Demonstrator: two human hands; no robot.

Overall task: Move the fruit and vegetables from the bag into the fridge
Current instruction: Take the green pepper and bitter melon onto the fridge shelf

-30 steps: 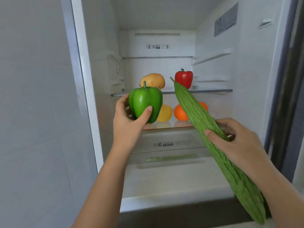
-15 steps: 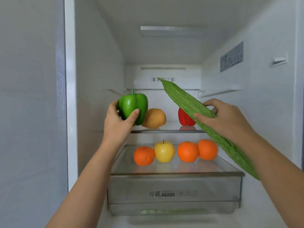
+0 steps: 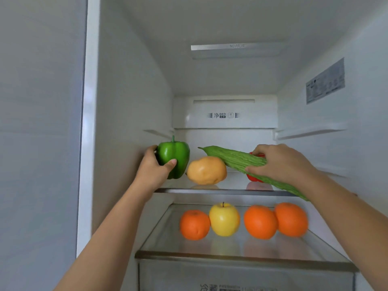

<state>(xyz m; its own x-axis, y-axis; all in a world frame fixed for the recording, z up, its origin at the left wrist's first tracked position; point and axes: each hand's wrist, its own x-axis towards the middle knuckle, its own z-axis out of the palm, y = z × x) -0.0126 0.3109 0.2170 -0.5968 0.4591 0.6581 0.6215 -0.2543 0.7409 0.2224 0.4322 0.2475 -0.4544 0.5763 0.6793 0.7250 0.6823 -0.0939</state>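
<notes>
Left hand (image 3: 153,171): wrapped round the green pepper (image 3: 175,154), with the thumb laid on its front face and the fingers behind it.
Green pepper, place: held at the left end of the upper shelf (image 3: 220,191) of the fridge (image 3: 130,101), just beside the potato (image 3: 206,170) at its 9 o'clock; contact with the glass cannot be told.
Green pepper, axis: kept upright, stem pointed to 12 o'clock.
Right hand (image 3: 281,162): closed from above round the middle of the bitter gourd (image 3: 233,157).
Bitter gourd, place: carried above the upper shelf, past the potato's 1 o'clock side and across the front of the red pepper (image 3: 255,179).
Bitter gourd, axis: laid from 10 o'clock to 4 o'clock, with the pointed tip at 10 o'clock toward the back wall; the other end is extended past the shelf's front edge.
Lower shelf (image 3: 231,256): three oranges (image 3: 194,224) and a yellow apple (image 3: 224,220) are lined up in a row.
</notes>
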